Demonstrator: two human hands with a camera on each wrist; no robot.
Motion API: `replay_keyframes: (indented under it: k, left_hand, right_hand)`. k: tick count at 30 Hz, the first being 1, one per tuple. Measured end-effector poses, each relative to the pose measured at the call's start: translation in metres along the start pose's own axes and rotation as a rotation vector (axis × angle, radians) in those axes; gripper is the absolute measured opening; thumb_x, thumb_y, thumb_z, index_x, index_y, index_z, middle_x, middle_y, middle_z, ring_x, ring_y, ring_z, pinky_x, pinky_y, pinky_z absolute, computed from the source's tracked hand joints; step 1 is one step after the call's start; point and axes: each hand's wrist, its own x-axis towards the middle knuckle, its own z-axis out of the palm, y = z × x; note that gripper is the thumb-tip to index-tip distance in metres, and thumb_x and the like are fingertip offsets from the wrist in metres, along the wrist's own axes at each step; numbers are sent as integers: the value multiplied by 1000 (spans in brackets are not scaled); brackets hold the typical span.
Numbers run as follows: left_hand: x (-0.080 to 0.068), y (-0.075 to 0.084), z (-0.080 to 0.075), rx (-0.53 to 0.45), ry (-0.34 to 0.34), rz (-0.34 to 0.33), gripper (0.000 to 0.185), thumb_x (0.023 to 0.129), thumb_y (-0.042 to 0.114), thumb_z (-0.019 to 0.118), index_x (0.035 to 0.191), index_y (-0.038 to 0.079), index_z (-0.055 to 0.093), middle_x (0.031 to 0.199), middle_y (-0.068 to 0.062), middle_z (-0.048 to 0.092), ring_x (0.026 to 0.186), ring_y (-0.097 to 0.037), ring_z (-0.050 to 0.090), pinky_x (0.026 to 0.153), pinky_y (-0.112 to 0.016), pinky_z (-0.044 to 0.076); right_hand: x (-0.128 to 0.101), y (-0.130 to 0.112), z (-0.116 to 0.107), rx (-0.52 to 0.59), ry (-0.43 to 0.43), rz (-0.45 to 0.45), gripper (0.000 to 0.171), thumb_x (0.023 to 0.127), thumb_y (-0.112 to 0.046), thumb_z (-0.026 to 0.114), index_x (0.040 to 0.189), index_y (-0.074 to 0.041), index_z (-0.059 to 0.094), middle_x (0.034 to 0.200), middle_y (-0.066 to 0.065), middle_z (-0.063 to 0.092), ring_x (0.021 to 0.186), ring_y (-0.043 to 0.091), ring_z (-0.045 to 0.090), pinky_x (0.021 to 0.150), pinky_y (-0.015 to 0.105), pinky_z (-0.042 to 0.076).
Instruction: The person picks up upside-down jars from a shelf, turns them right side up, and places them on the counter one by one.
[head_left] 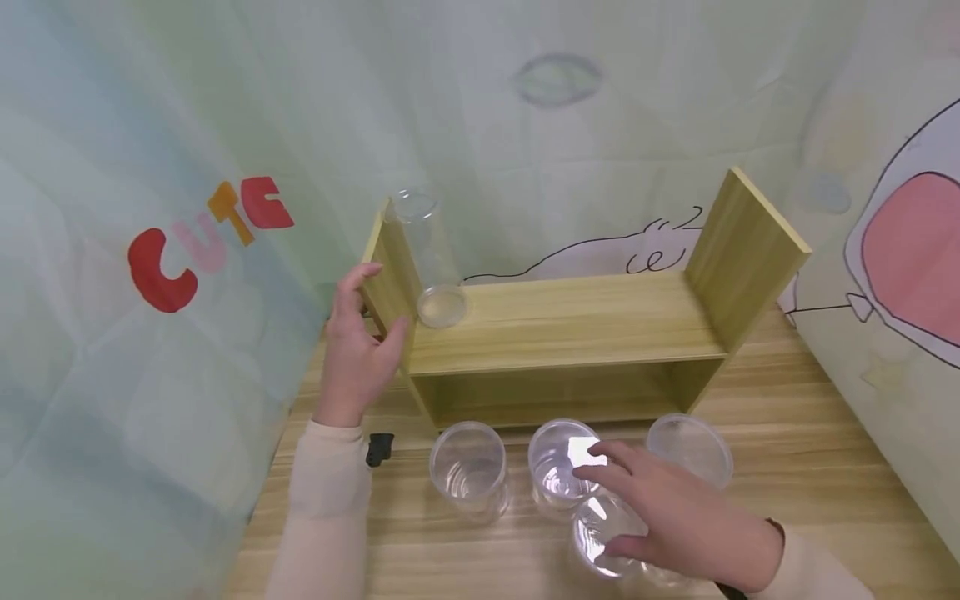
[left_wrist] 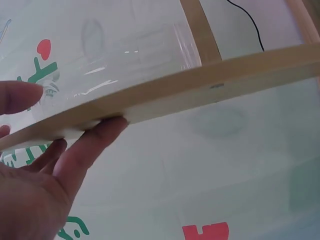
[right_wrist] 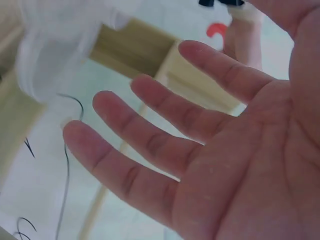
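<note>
My left hand (head_left: 352, 358) is at the left side panel (head_left: 392, 279) of a small wooden shelf. Its fingertips touch the panel's outer face in the left wrist view, while the thumb stands apart on the inner side. On the upper board, beside that panel, stands a clear plastic jar (head_left: 442, 307). My right hand (head_left: 686, 521) hovers with spread fingers over several clear jars on the table, among them a front jar (head_left: 596, 533) and a middle jar (head_left: 557, 475). Its palm (right_wrist: 245, 165) holds nothing in the right wrist view. One jar is mostly hidden beneath this hand.
Another clear jar (head_left: 468, 467) stands left of the group, and one more jar (head_left: 693, 446) lies behind my right hand. A small black object (head_left: 380, 448) is near my left wrist. The shelf's right panel (head_left: 746, 258) rises opposite. Printed curtains (head_left: 600, 167) surround the wooden table (head_left: 405, 550).
</note>
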Motion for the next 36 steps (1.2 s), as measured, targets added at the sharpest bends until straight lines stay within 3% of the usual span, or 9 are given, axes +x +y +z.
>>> replay_keyframes:
  k: [5,8,10,12,17,21,26,33,36]
  left_hand:
    - [4,2,-3,14,-39,48,64,83,-11,59,140,7,36,135,-18,46,87,-29,57,50,-28,47]
    - [5,3,-3,33,-66,53,64,85,-11,58,142,8,35,142,-16,43,70,-24,51,55,-33,46]
    - [5,3,-3,31,-75,44,64,85,-11,57,142,9,35,144,-15,42,64,-22,46,62,-33,45]
    - [5,3,-3,36,-82,39,65,86,-11,57,142,10,34,144,-14,42,56,-20,40,58,-33,43]
    - [5,3,-1,32,-106,28,65,87,-12,55,143,10,32,143,-15,40,74,-25,53,51,-30,40]
    - [4,4,0,18,-124,13,64,88,-12,54,143,9,31,143,-16,38,101,-32,52,61,-36,44]
    - [2,4,1,4,-126,10,64,88,-13,53,143,9,30,144,-16,37,102,-33,50,73,-41,45]
    - [-1,4,4,19,-121,13,65,88,-13,53,143,11,30,140,-15,39,88,-30,49,51,-32,39]
    - [-3,4,7,23,-117,20,66,87,-15,54,143,11,30,140,-16,39,96,-32,50,67,-39,47]
  right_hand:
    - [15,7,-29,40,114,13,75,77,-22,85,142,-10,48,138,16,46,86,15,62,71,34,55]
    - [28,11,-45,69,165,57,76,80,-17,82,146,-11,44,142,13,43,81,10,59,71,32,54]
    - [39,15,-51,98,207,85,77,82,-13,81,148,-10,41,142,13,42,87,14,59,73,33,54]
    - [51,19,-52,130,263,111,77,82,-10,80,148,-8,39,142,14,42,96,21,59,78,38,54]
    - [74,24,-47,245,384,156,81,82,-6,81,149,-6,36,143,16,39,117,32,48,83,48,53]
    - [90,28,-41,302,427,156,86,79,-8,83,150,-8,34,147,16,33,126,31,42,84,51,52]
    - [112,33,-35,351,446,131,90,77,-11,85,150,-9,34,150,16,28,133,29,37,87,52,50]
    - [142,41,-33,366,474,141,91,78,-15,86,151,-9,32,152,19,21,136,32,33,92,53,48]
    - [151,44,-32,391,477,149,92,78,-17,86,152,-10,32,152,19,20,136,32,33,93,53,48]
